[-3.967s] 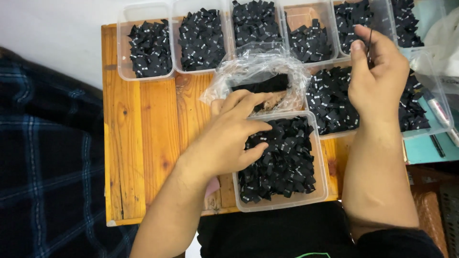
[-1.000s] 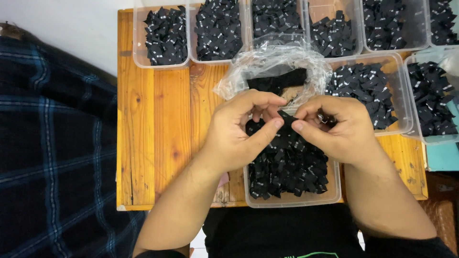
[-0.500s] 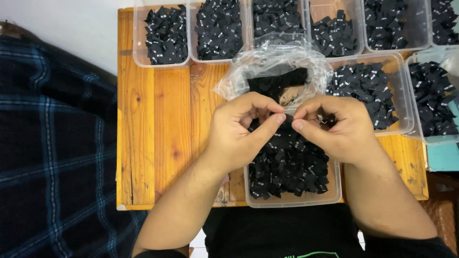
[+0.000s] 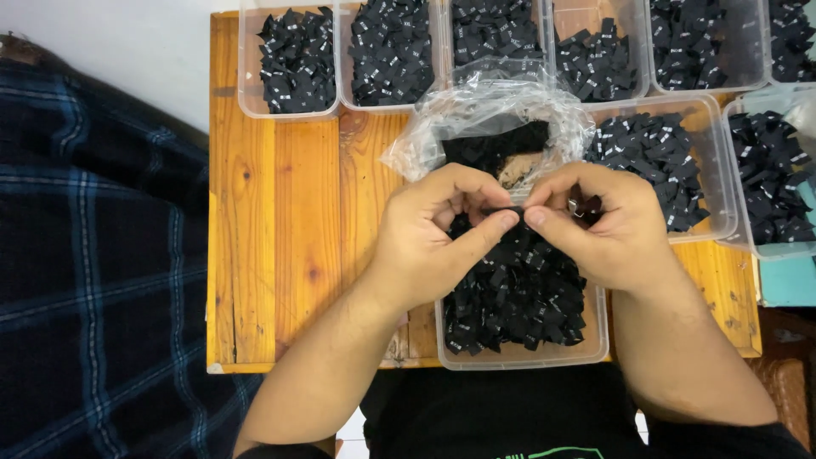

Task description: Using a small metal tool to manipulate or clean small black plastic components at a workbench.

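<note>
Both hands up over the near tub now. Left hand and right hand meet tip to tip, fingers of each pinched shut on one small black label held between them, thumbs & forefingers on either end. Label sits right at the pinch, lifted just above the heap. Rt hand also seems to have something dark tucked under its curled fingers, can't tell what.

Directly below the fingers: clear plastic tub heaped w/ black folded labels, each w/ a tiny white mark. Tub sits at the near edge of the wooden surface.

Just beyond the fingers: crumpled clear plastic bag, mouth open, more black labels inside, plus a pale patch at the bottom.

Rt of the fingers, close by: another clear tub of the same labels, partly behind the rt hand. Further rt, one more tub, cut off by the frame edge.

Far side of the fingers, along the back of the surface: a row of clear tubs, all w/ black labels, one only part full.

Well left of the fingers: dark blue plaid cloth beside the surface
</note>
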